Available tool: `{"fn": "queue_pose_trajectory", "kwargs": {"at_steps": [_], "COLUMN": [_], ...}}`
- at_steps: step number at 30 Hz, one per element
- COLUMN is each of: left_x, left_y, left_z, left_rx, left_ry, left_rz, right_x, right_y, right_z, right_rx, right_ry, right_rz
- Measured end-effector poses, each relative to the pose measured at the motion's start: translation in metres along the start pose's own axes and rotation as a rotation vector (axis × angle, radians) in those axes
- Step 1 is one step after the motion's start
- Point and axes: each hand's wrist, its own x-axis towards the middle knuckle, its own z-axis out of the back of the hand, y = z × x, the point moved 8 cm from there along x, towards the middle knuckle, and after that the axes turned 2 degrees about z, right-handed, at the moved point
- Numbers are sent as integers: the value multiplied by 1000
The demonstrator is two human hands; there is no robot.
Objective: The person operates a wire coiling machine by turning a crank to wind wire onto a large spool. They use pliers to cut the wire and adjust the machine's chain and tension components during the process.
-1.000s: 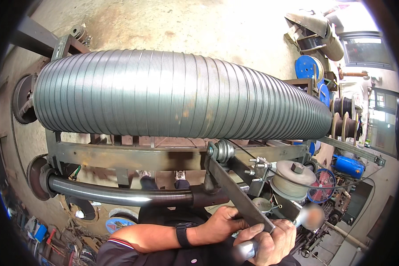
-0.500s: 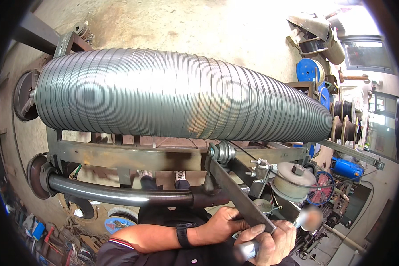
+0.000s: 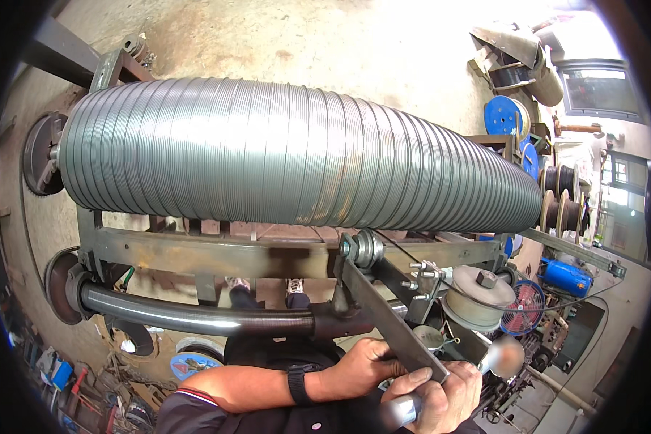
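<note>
A flat steel bar [image 3: 390, 311] slants from a grooved roller [image 3: 367, 248] toward my body. My right hand [image 3: 445, 398] is closed round its near end, where shiny round metal pieces [image 3: 406, 409] jut out on both sides. My left hand [image 3: 365, 365], with a black watch on the wrist, is closed at the bar's left edge; its fingertips are partly hidden behind the bar. Beyond the roller lies a large drum [image 3: 267, 152] closely wound with grey wire. A smooth dark shaft [image 3: 195, 315] runs below the frame, carrying the bar's bracket.
A steel frame beam [image 3: 217, 253] crosses in front of the drum. On the right stand a pale pulley wheel [image 3: 477, 300] with bolts, a red fan [image 3: 524, 307], a blue motor [image 3: 566, 277] and wire spools [image 3: 560, 210]. Tools [image 3: 65, 380] lie on the floor at lower left.
The drum has turned: its rusty patch has shifted downward toward me and shrunk from view. Both hands and the bar have stayed almost in place.
</note>
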Motion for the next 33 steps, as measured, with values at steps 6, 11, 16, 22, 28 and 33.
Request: {"fn": "queue_pose_trajectory", "kwargs": {"at_steps": [6, 11, 16, 22, 28, 33], "left_x": [-3, -4, -6, -8, -10, -11], "left_y": [-1, -5, -5, -4, -4, -8], "left_z": [2, 4, 5, 7, 7, 9], "left_rx": [6, 32, 13, -8, -65, -27], "left_ry": [-4, -4, -3, -9, 15, 20], "left_rz": [19, -13, 26, 28, 48, -4], "right_x": [1, 3, 6, 7, 8, 9], "right_y": [3, 5, 8, 11, 14, 17], "right_z": [0, -1, -1, -2, -2, -2], "right_rx": [-3, 3, 2, 0, 7, 3], "right_ry": [-5, 21, 37, 27, 37, 9], "right_rz": [18, 7, 6, 29, 21, 25]}}
